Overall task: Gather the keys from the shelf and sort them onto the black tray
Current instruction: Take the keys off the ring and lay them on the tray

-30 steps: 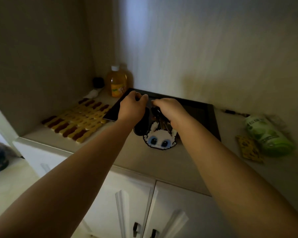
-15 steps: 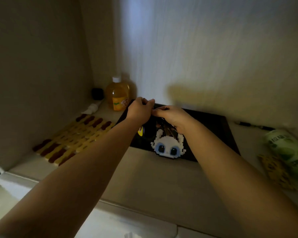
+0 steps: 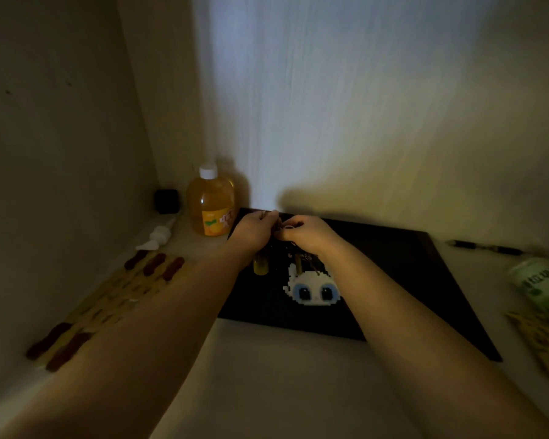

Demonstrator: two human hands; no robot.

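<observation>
Several keys (image 3: pixel 301 263) hang in a dim bunch over the black tray (image 3: pixel 403 264), dangling from a ring that both hands work at above the tray's far left part. Attached to the bunch, a white pixel-style charm (image 3: pixel 313 288) with big blue eyes lies flat on the tray, and a small yellow tag (image 3: pixel 260 267) hangs just below the left wrist. The left hand (image 3: pixel 254 231) and the right hand (image 3: pixel 308 232) meet fingertip to fingertip, each with its fingers curled and pinching the ring; the exact hold is too dark to make out. The tray sits on a pale shelf (image 3: pixel 282 375) against the back wall. An orange juice bottle (image 3: pixel 211 205) stands just left of the tray. Farther left lies a yellow and brown slatted mat (image 3: pixel 108 296), and a green packet (image 3: pixel 542 283) lies to the right.
</observation>
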